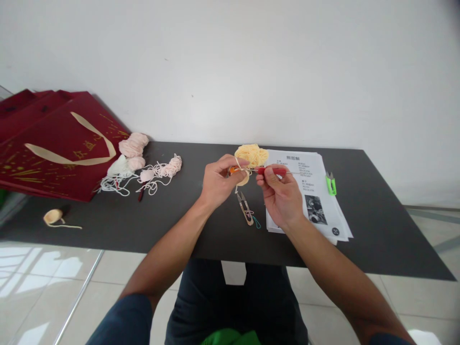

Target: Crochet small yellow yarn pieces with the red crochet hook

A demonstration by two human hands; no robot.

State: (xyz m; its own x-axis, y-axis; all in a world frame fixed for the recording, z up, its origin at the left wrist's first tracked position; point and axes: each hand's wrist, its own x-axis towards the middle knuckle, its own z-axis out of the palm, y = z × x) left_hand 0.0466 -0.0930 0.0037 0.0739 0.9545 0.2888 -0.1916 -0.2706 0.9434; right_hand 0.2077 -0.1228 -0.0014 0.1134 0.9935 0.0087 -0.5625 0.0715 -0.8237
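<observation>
My right hand (pixel 282 196) is closed around the red handle of a crochet hook (pixel 275 170), whose metal shaft points left. My left hand (pixel 220 179) pinches a small pale yellow crochet piece (pixel 245 179), where the hook's tip meets it. A strand of yarn runs over my left index finger, and something orange shows between the fingers, too small to name. Just behind the hands lies a ball of yellow yarn (pixel 252 154). Below them rests a pair of metal thread snips (pixel 246 209) with a teal cord loop.
Under my right hand are printed sheets (pixel 300 191), with green thread snips (pixel 331 183) at their right edge. At left stand dark red gift bags (pixel 53 177), beside pink yarn (pixel 133 144) and white yarn (pixel 118 167). A small cream crochet piece (pixel 53 216) sits near the table's (pixel 172 215) front left.
</observation>
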